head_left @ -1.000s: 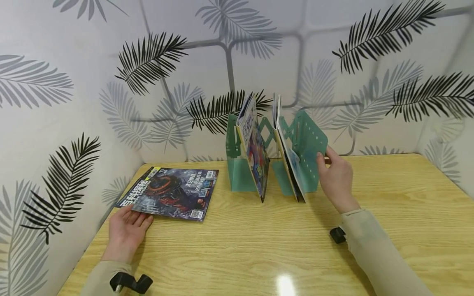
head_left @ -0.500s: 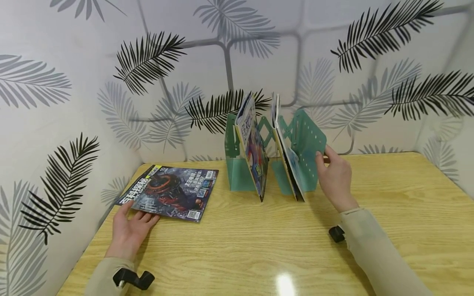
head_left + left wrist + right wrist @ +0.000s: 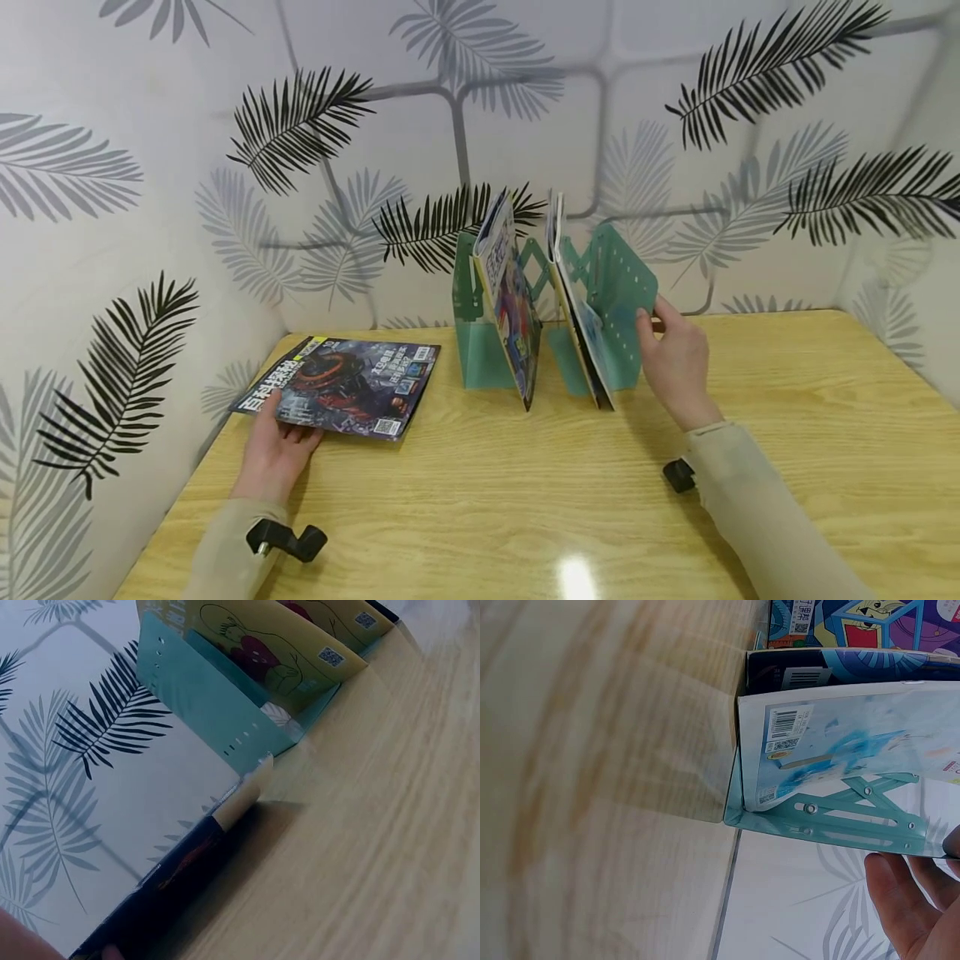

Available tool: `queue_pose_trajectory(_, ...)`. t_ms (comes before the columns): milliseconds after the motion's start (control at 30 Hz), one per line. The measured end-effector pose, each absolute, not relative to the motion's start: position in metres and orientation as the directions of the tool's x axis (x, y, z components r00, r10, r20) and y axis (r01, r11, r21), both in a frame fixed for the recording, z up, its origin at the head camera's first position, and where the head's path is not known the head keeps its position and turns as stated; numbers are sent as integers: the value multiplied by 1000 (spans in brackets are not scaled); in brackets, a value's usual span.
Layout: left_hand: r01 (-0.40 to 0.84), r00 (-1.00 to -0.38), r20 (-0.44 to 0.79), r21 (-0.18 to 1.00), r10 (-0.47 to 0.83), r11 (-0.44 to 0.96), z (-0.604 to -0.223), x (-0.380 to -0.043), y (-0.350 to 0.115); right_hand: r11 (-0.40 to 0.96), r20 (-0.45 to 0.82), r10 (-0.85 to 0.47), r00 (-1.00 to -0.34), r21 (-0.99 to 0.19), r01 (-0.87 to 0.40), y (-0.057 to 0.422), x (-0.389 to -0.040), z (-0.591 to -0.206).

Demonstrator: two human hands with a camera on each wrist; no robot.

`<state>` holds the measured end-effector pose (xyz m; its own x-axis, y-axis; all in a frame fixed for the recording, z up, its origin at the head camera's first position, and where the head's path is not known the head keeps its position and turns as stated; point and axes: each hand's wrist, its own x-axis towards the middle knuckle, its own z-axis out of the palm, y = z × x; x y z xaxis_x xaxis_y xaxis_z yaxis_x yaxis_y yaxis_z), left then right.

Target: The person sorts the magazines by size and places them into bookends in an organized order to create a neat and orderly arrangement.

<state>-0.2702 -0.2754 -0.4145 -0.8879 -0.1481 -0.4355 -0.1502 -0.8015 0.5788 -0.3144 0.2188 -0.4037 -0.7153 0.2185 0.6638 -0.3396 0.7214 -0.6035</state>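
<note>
My left hand [image 3: 276,454] holds a dark magazine [image 3: 352,387] by its near edge, thumb on top and fingers underneath. Seen from the left wrist, the magazine's dark underside [image 3: 176,881] is tilted, with a shadow on the table below it. At the right, my right hand [image 3: 678,362] pinches the upper edge of the end plate of a green expandable book rack [image 3: 626,287]. Two groups of magazines stand leaning in the rack: one colourful magazine [image 3: 516,317] toward the left and thin magazines [image 3: 577,325] toward the right, whose pale cover [image 3: 840,742] faces the right wrist camera.
The rack stands near the back of a wooden table [image 3: 480,508], close to a leaf-patterned wall [image 3: 525,125]. A gap separates the two groups of magazines, where the rack's crossed lattice [image 3: 534,262] shows. Both wrists wear black camera mounts [image 3: 285,537].
My left hand has shifted slightly right and forward, its thumb now farther over the magazine's cover. The magazine's near edge has risen. My right hand stays at the rack's end plate.
</note>
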Motion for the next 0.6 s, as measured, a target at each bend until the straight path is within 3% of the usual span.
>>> queue_pose_trajectory(267,-183,-874,-476,511,-99,-840,-401,-276,-279,714,663,218,-717,-609,-346,215,-313,-404)
queue_pose_trajectory(467,-248,-835,-534,574,-128,-780,-407,-293,-289,718,664,218,-715,-606,-343,217,-313,-403)
queue_pose_trajectory(600,-195,-829,-527,588,-188,-785,-415,-302,-293,719,663,218,-716,-605,-341,218,-312,-405)
